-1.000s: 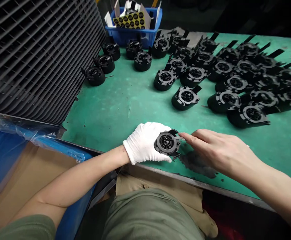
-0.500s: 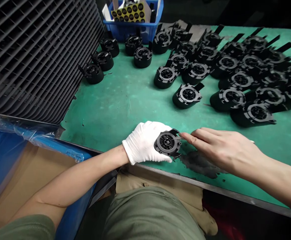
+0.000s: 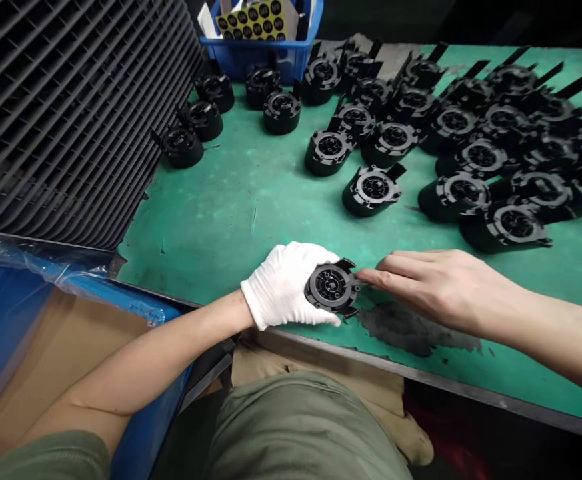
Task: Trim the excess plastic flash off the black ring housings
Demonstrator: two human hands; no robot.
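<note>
Our white-gloved L hand (image 3: 287, 287) clamps round black plastic part (image 3: 331, 288); bare R hand (image 3: 438, 283), grip unclear; side-push cd twist it.

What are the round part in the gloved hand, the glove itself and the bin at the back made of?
Round part: probably matt black plastic, judging by its moulded-looking ribs and tabs.
Glove: white knitted fabric, perhaps cotton, given its soft folds.
Bin: likely smooth blue plastic, from its even colour and slight sheen.

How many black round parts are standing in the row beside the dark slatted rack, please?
3: the front part, the middle part behind it, and the back part nearest the blue basket. None looks hidden.
</note>
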